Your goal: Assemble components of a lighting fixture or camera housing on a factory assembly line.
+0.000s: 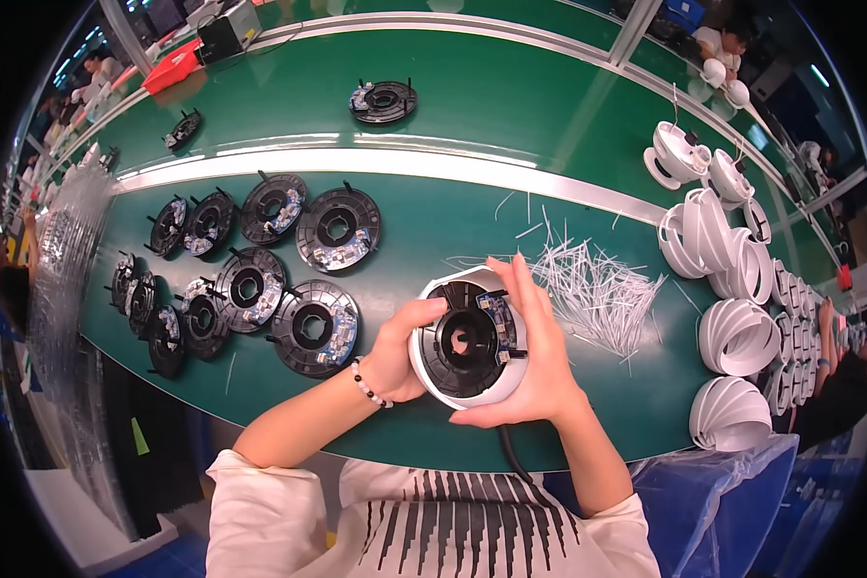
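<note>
White dome housing [467,339] (black disc inside), gripped by left hand [395,358], right hand [539,361]

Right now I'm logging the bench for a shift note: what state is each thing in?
White dome housing: held in both hands, open side up, black disc seated inside.
Left hand: gripping the housing's left rim.
Right hand: cupping the right side, fingers over the disc.
Black discs: lying flat in rows on the green table, unhoused.
White ties: loose in a scattered pile.
Empty white housings: stacked, nested, at right.
</note>
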Demonstrator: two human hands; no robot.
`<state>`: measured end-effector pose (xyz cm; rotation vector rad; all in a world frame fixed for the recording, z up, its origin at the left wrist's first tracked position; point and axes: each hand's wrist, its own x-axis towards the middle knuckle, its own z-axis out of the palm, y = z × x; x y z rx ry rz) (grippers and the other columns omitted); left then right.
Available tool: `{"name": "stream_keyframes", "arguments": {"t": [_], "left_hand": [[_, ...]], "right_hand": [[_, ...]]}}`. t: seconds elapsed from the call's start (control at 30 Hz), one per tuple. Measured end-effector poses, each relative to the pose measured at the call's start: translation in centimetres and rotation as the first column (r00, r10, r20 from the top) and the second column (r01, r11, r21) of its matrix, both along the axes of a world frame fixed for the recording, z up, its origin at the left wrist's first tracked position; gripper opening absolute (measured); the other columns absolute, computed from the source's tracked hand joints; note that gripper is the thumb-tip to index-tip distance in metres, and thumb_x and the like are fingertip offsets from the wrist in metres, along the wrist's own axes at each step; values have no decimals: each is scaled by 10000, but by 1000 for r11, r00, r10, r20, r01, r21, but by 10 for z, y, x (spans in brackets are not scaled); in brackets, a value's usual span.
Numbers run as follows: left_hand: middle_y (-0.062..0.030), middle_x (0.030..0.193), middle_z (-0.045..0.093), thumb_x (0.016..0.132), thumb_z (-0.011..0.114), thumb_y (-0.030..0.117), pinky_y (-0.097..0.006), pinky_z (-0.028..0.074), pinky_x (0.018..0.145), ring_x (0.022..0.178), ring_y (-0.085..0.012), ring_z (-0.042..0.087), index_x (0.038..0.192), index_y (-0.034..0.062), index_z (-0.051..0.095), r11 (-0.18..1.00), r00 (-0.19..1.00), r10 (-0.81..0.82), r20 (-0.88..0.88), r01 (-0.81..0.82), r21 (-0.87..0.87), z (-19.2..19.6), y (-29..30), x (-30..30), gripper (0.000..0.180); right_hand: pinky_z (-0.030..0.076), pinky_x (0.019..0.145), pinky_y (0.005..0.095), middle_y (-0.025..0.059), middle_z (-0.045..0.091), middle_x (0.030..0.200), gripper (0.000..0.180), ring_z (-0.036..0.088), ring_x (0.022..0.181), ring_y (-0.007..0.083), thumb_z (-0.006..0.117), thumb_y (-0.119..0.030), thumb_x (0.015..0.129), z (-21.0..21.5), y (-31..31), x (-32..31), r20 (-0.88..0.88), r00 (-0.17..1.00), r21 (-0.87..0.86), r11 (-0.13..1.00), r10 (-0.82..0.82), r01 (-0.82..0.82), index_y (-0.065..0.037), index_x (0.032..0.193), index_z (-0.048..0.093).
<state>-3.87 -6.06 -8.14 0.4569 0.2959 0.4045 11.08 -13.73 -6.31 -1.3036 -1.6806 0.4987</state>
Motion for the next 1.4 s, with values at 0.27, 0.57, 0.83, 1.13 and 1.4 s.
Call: {"name": "stream_keyframes", "arguments": {"t": [0.27, 0.57, 0.83, 1.13, 1.4], "left_hand": [[-153, 1006, 559, 733, 447, 360, -373, 474, 785, 871, -247, 573, 1090, -7, 474, 993, 996, 48, -69, -55, -106, 2, -1, 1, 513], [-148, 988, 559, 769, 437, 466, -391, 445, 827, 880, -265, 557, 990, 9, 527, 947, 986, 154, -58, -164, -278, 22, 20, 8, 515], [-186, 1092, 515, 801, 348, 547, -448, 538, 639, 922, -346, 561, 1181, 12, 398, 963, 994, -60, -93, 34, -266, 26, 24, 12, 658], [-186, 811, 575, 785, 405, 417, -346, 558, 528, 599, -281, 612, 1002, -57, 442, 921, 952, -266, -153, 204, -331, 34, 20, 32, 523], [-196, 995, 524, 800, 389, 440, -399, 528, 640, 796, -293, 587, 1088, -16, 428, 927, 933, -324, -156, 281, -247, 34, 9, 35, 541]], "right_hand": [[322, 931, 385, 227, 335, 1254, 1225, 409, 1110, 300, 817, -348, 377, -11, -9, -23, -86, 978, 35, 980, -192, 196, 31, 1314, 126], [307, 958, 365, 217, 313, 1287, 1109, 372, 1162, 270, 820, -270, 484, -12, 16, -12, -173, 983, 38, 997, -60, 68, 7, 1316, 141], [340, 902, 466, 52, 614, 902, 417, 557, 939, 228, 759, -116, 525, 15, 6, 17, 38, 999, 266, 964, 9, -18, -67, 912, 610], [425, 834, 427, 84, 607, 730, 343, 595, 730, 234, 753, -71, 514, 14, -17, 37, -216, 965, 302, 930, -148, 210, -15, 815, 600], [439, 731, 265, 95, 600, 805, 362, 576, 771, 166, 732, -2, 539, 18, -35, 45, -420, 900, 53, 987, -114, 150, 7, 874, 593]]}}
